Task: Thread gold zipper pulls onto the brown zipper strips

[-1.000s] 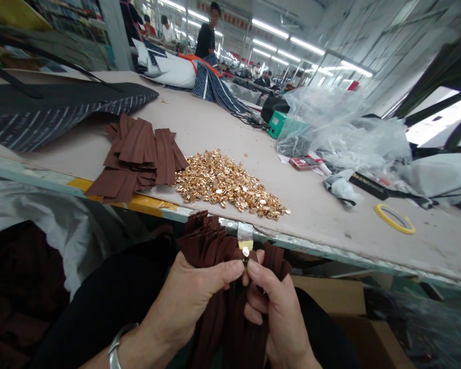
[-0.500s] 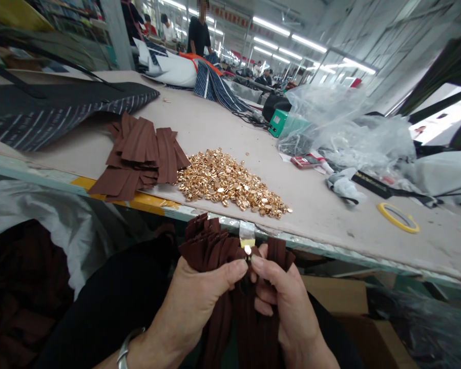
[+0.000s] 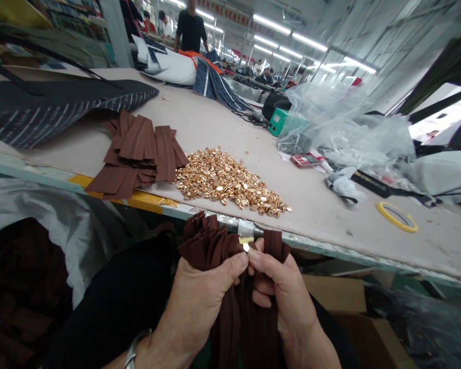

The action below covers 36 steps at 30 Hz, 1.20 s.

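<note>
Thumbs (image 3: 234, 266) drawn together at metal piece (image 3: 246, 247), left hand (image 3: 200, 293) clutching brown strips (image 3: 205, 242), right hand (image 3: 288, 289) likewise

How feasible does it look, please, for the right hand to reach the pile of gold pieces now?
Probably yes: the pile of gold pieces lies uncovered near the front of the table, just beyond the right hand, though that hand is busy at a shiny piece.

- We had a pale-topped table (image 3: 315, 197) before us.
- Along its near edge we saw heaped gold-coloured pieces (image 3: 228, 180), brown strips (image 3: 136, 146) just left of them.
- Farther left, we saw a dark striped panel (image 3: 61, 115).
- On the right, we saw clear plastic (image 3: 330, 118) and, nearer, a yellow ring (image 3: 389, 218).
</note>
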Each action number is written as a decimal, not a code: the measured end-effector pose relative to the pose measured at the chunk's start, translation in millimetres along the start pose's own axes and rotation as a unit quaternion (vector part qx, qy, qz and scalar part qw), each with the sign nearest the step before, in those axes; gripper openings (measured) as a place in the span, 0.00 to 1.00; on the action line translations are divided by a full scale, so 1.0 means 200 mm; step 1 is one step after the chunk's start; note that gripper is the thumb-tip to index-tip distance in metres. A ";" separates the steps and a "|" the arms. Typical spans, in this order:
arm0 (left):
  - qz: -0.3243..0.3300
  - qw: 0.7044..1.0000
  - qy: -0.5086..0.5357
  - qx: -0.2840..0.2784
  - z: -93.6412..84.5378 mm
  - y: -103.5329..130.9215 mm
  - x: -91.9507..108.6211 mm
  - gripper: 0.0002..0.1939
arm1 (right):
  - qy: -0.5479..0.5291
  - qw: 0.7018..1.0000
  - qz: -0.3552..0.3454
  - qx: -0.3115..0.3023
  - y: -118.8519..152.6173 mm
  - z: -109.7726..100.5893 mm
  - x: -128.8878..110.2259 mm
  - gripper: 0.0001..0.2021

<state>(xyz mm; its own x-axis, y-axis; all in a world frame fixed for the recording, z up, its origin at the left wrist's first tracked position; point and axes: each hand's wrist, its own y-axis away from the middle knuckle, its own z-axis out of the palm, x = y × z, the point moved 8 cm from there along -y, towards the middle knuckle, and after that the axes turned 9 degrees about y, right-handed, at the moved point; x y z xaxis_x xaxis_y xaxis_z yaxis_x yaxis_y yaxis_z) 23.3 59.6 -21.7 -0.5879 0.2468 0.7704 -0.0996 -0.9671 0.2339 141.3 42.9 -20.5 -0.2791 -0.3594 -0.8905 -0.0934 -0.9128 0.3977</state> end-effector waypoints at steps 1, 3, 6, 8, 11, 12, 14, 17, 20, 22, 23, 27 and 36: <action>0.002 1.000 -0.002 0.004 0.00 0.00 0.00 0.05 | -0.002 1.000 -0.001 -0.007 -0.01 0.00 0.00 0.15; 0.004 1.000 -0.010 0.010 -0.01 0.00 0.00 0.06 | 0.003 1.000 -0.004 -0.019 -0.02 0.00 0.00 0.15; 0.001 1.000 -0.025 0.019 -0.04 0.00 -0.02 0.08 | 0.038 0.999 -0.009 -0.032 -0.02 -0.02 0.01 0.16; -0.001 0.999 -0.033 0.017 -0.05 0.00 -0.03 0.09 | 0.056 0.998 -0.010 -0.035 -0.01 -0.03 0.02 0.18; -0.004 0.999 -0.033 0.000 -0.04 -0.01 -0.03 0.08 | 0.060 0.998 -0.011 -0.032 -0.01 -0.04 0.03 0.20; -0.003 1.000 -0.030 -0.003 -0.03 -0.02 -0.03 0.08 | 0.063 0.997 -0.013 -0.033 -0.01 -0.04 0.03 0.20; 0.002 1.000 -0.026 0.001 -0.02 -0.03 -0.01 0.08 | 0.088 0.995 -0.029 -0.031 -0.02 -0.04 0.01 0.20; 0.003 0.999 -0.043 -0.003 -0.01 -0.04 0.01 0.09 | 0.184 0.979 -0.086 -0.002 -0.03 -0.06 -0.09 0.19; -0.002 0.998 -0.060 -0.017 -0.02 -0.03 0.01 0.12 | 0.294 0.944 -0.141 0.042 -0.02 -0.07 -0.19 0.17; -0.013 0.998 -0.051 -0.016 -0.03 -0.03 0.00 0.14 | 0.348 0.921 -0.168 0.057 -0.01 -0.05 -0.23 0.16; -0.023 0.999 -0.040 -0.014 -0.03 -0.03 -0.01 0.14 | 0.374 0.906 -0.188 0.065 0.01 -0.04 -0.24 0.15; -0.056 0.998 0.004 -0.001 -0.03 -0.01 -0.02 0.14 | 0.516 0.785 -0.311 0.143 0.07 0.04 -0.34 0.10; -0.085 0.995 0.060 0.003 0.01 -0.05 -0.03 0.10 | 0.530 0.747 -0.345 0.207 -0.03 0.09 -0.51 0.07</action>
<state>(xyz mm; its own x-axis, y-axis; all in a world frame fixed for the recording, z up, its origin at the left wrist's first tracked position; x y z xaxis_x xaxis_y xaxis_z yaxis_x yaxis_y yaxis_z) 30.4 68.2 -27.9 -0.6538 0.3983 0.6433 -0.2010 -0.9111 0.3598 152.9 88.3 72.2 0.8639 0.0175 -0.5033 -0.2136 -0.8923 -0.3977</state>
